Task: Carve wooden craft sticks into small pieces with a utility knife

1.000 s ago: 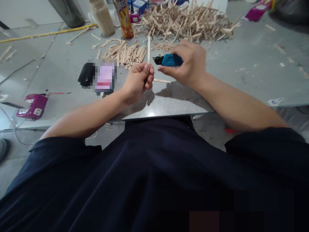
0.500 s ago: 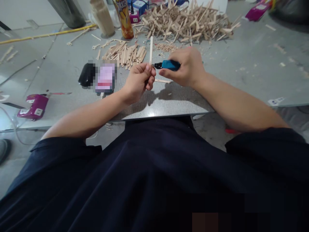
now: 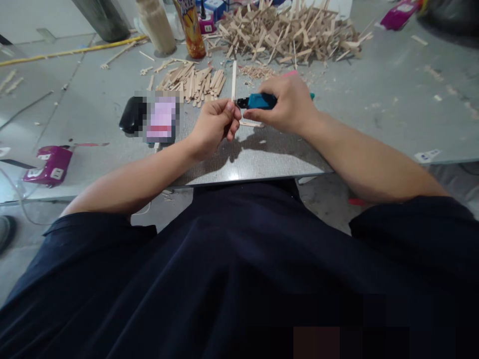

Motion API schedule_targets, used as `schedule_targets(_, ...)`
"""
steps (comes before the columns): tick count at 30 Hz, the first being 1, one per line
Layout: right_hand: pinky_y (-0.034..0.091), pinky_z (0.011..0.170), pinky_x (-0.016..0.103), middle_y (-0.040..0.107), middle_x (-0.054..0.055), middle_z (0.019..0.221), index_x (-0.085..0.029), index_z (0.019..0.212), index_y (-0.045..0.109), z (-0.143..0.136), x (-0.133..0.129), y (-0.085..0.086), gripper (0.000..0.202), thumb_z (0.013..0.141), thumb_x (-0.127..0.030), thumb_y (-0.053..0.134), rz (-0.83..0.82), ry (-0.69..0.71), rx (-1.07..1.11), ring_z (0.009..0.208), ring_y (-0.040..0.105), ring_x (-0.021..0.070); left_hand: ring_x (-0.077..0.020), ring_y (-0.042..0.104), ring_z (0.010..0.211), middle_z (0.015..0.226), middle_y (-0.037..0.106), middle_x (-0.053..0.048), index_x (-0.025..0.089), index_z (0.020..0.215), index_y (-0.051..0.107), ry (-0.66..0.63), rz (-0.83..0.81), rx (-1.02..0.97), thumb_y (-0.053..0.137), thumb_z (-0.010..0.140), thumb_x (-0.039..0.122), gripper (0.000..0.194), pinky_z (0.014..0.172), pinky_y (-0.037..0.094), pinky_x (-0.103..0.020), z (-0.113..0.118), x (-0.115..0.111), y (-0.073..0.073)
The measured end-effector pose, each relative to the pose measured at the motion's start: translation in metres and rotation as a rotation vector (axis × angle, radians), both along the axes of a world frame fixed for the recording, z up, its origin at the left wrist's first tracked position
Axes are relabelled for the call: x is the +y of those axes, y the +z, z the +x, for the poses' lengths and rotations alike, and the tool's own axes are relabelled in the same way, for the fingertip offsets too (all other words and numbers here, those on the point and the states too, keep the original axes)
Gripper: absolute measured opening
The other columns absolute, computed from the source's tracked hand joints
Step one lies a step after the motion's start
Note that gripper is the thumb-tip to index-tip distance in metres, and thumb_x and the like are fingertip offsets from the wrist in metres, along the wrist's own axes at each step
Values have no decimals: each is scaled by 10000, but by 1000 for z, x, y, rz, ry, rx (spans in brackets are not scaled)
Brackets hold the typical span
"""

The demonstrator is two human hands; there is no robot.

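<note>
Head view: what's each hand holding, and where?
Left hand: wooden stick, pinched at its near end. Right hand: blue utility knife, held around its handle.

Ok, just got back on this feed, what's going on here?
A person at a table pinches a thin wooden stick upright in the left hand. The right hand grips a blue utility knife, its black tip pointed at the stick by the left fingertips; whether the blade touches the wood, I can't tell. Just beyond lie a small pile of flat sticks and some shavings, with a larger heap of sticks behind.
</note>
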State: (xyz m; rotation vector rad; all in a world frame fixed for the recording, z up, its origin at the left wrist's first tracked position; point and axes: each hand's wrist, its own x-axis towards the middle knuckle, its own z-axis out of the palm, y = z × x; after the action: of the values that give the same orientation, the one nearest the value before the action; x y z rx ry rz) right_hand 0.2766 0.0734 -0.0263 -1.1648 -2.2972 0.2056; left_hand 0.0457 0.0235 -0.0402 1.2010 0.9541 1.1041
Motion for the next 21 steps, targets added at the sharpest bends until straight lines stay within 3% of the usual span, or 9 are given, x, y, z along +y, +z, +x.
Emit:
schedule_targets(3,475,814,651,768,111,912,-451,957,756,0,-6,7,687,938,-1119,597,-12,-7,7,1089,656,468,-35,472,407,567,540,68,193,791,626,24,-24,-11,348,1293,127,578,471,365,-150,1,-2,4)
schedule_targets(6,501,841,685,822,107,1001,-481,1077,811,0,-9,10,697,957,-1121,561,24,-35,-27,1194,670,496,-33,480,414,585,549,71,194,804,622,57,-55,4,406,1297,168,539,482,379,-147,2,-2,6)
schedule_targets(10,491,848,665,818,155,1085,-379,922,721,1,-3,3,819,924,-1170,511,137,-51,-7,1069,706,473,-31,481,418,586,556,72,193,810,628,50,-51,-21,435,1300,199,527,490,382,-145,2,-3,6)
schedule_targets(16,443,823,593,691,111,815,-367,752,496,2,-2,3,841,954,-1181,439,38,45,65,853,597,367,-39,468,416,568,550,67,190,789,630,21,-23,-41,393,1303,170,567,486,380,-155,1,-3,6)
schedule_targets(21,397,796,596,627,91,692,-411,758,621,2,-6,7,793,930,-1174,488,-63,51,65,887,588,402,-39,475,409,565,544,66,185,783,646,17,-18,-11,393,1301,164,577,484,388,-157,0,-3,7)
